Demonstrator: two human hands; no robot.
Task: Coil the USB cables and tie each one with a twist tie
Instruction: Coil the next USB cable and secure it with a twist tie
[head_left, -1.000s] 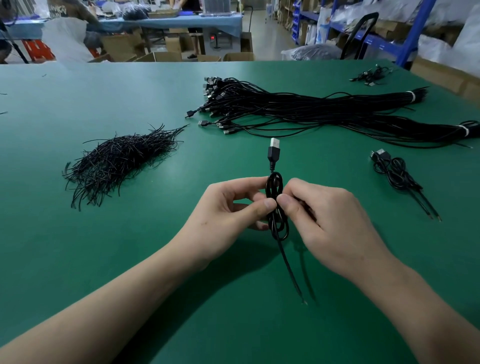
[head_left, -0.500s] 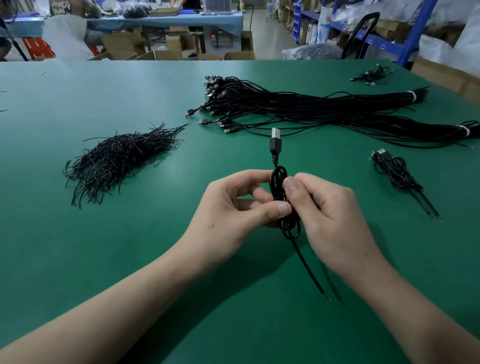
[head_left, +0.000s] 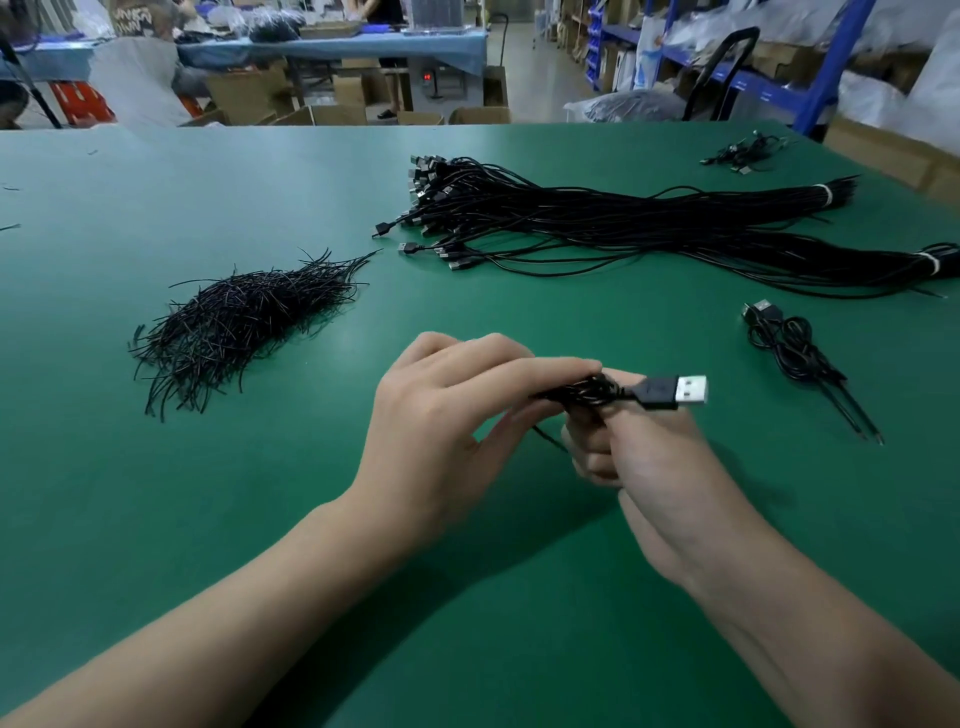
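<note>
A coiled black USB cable (head_left: 587, 392) is held above the green table (head_left: 156, 519) between both hands, its silver plug (head_left: 691, 391) pointing right. My left hand (head_left: 441, 431) pinches the coil from the left with fingers and thumb. My right hand (head_left: 644, 467) grips it from below and behind, fingers curled. A thin black end sticks out under the coil. Whether a twist tie is on it is hidden by my fingers. A pile of black twist ties (head_left: 234, 327) lies to the left.
A large bundle of uncoiled black USB cables (head_left: 623, 223) stretches across the far right of the table. One finished coiled cable (head_left: 795, 353) lies at the right. Another small cable bunch (head_left: 743, 153) sits at the far right corner. Boxes and shelves stand beyond.
The coil has turned from upright to lying sideways, so the plug now points right instead of away. Both hands shifted slightly right and up with it.
</note>
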